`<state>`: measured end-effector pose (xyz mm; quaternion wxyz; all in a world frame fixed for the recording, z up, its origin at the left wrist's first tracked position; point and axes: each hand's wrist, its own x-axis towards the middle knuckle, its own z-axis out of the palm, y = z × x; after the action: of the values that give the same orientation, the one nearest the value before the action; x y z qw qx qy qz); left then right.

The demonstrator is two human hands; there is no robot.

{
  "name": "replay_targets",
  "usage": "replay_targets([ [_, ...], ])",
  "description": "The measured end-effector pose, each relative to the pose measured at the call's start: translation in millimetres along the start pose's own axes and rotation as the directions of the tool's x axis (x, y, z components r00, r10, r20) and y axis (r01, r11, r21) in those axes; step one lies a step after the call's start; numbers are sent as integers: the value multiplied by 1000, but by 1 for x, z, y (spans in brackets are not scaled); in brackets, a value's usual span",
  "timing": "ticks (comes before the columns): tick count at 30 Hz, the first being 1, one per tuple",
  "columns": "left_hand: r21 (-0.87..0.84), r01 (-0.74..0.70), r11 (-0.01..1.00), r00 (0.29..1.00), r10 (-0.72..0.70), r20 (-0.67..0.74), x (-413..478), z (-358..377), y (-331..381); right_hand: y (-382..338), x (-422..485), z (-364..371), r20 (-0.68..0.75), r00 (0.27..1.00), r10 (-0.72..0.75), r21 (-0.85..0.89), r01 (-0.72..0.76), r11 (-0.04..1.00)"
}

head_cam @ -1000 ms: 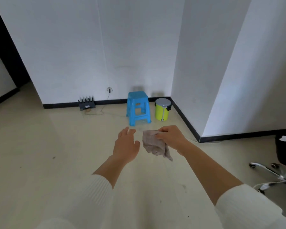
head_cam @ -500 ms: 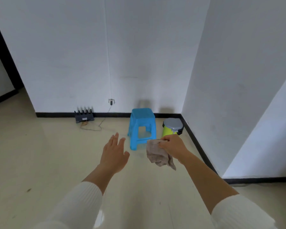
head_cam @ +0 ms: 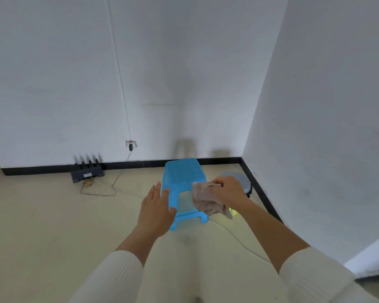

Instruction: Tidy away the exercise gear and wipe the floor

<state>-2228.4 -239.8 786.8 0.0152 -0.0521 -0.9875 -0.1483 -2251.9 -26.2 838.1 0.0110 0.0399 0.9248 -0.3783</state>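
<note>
My right hand pinches a crumpled beige cloth, which hangs in the air in front of a blue plastic stool. My left hand is stretched forward beside it, palm down, fingers apart and holding nothing; it overlaps the stool's left leg. The cream floor lies below both hands. No exercise gear is in view.
A yellow pedal bin with a grey lid stands in the corner behind my right hand. A black router with a loose cable lies by the skirting at left. White walls close in ahead and right.
The view has closed in on the corner, so the stool and bin look larger and nearer. Both hands now overlap the stool. The office chair seen at the right has left the view.
</note>
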Motion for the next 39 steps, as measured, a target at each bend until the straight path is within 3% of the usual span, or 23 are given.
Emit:
replay_targets([
  [5, 5, 39, 999, 997, -39, 73, 133, 34, -17, 16, 143, 8, 75, 997, 7, -54, -3, 999],
  [16, -116, 203, 972, 957, -172, 234, 363, 103, -51, 62, 387, 70, 172, 957, 234, -66, -226, 972],
  [23, -126, 221, 967, 909, -157, 385, 489, 179, -84, 89, 517, 148, 179, 903, 390, 0, -397, 918],
  [28, -92, 266, 960, 839, -183, 513, 542, 237, -112, 118, 582, 208, 228, 836, 499, 103, -530, 842],
  [34, -95, 302, 948, 795, -196, 574, 574, 308, -134, 159, 629, 272, 293, 747, 597, 378, -664, 645],
  [36, -88, 316, 945, 782, -207, 587, 580, 331, -142, 182, 634, 285, 286, 713, 640, 396, -696, 598],
  [39, -75, 272, 959, 800, -182, 572, 585, 363, -145, 226, 634, 300, 278, 660, 698, 267, -751, 604],
])
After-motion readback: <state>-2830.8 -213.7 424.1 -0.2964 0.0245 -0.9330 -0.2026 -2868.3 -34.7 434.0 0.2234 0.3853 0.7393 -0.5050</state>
